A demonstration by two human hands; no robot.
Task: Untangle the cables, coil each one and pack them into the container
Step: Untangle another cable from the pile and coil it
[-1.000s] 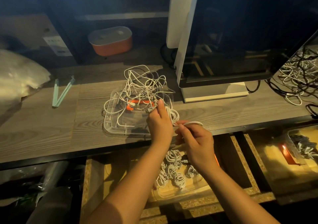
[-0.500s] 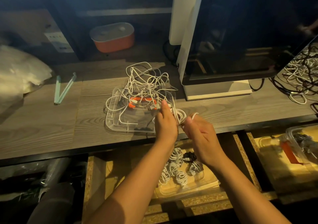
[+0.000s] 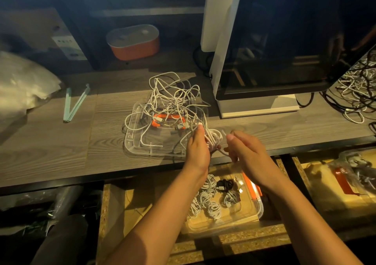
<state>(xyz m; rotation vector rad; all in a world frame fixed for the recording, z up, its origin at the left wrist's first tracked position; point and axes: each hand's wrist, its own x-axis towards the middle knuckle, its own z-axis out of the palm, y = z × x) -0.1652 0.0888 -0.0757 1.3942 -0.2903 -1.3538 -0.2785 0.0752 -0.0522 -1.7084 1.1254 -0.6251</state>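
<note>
The white cable [image 3: 214, 137] being worked is bunched in small loops against the fingers of the left hand [image 3: 197, 149], which grips it with the thumb pointing up. The right hand [image 3: 247, 152], just beside it, pinches the short loose end that runs from the loops. So both hands are clamped on the same cable, near each other but not touching.

A second ago the right hand drew a longer stretch of this cable out sideways. Half a second ago the two hands had closed right up against each other. Now they have parted a little and only a short tail is left outside the loops. I judge the winding nearly finished; what remains is to wrap or tuck the tail and put the bundle away.

Just beyond the left hand lies the tangle [image 3: 173, 99] of white cables, heaped over a clear tray [image 3: 130, 145] on the table [image 3: 50, 138]. It looks no smaller than before, so much of the task remains.

Below both hands, under the table's front edge, sits the container [image 3: 259, 207], already holding several coiled cables [image 3: 205, 205], white ones and a black one.

Further out beyond the right hand stands a monitor [image 3: 284, 40], and far to that side a second heap [image 3: 356, 93] of mixed cables.
</note>
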